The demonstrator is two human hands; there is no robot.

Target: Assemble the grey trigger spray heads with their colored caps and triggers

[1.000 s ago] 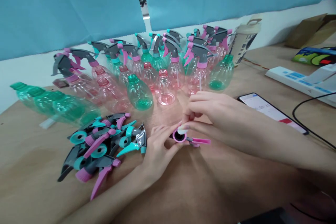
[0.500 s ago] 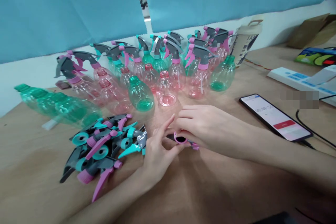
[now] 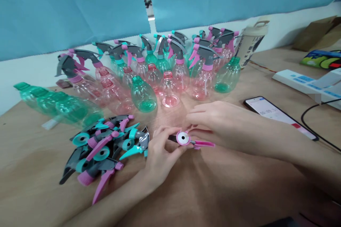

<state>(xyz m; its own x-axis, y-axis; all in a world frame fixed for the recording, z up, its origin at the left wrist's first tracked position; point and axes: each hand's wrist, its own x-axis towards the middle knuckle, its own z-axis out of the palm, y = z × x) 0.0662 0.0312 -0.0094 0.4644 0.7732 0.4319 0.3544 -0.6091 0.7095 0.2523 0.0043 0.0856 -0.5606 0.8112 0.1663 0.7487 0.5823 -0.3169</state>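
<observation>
My left hand (image 3: 163, 152) grips a grey and pink trigger spray head (image 3: 204, 144) between thumb and fingers. Its pink collar faces up, and a white disc (image 3: 183, 138) with a dark centre hole lies inside. At the collar's right edge, my right hand (image 3: 210, 124) has its fingers curled together; whether something is between them is hidden. Left of my left hand lies a pile of loose spray heads (image 3: 102, 152), pink and turquoise with grey bodies. Beyond my hands stand a clear pink bottle (image 3: 170, 94) and a green bottle (image 3: 144, 97), both without tops.
Several bottles with spray heads (image 3: 204, 74) stand in rows at the back. Green bottles (image 3: 66, 108) lie at the left. On the right are a phone (image 3: 277, 113), a white power strip (image 3: 306, 83), cables and a tall cup (image 3: 252, 42).
A white disc now shows inside the collar, where the opening looked dark before. My right hand has shifted slightly right, uncovering the pink trigger. My left hand keeps its grip.
</observation>
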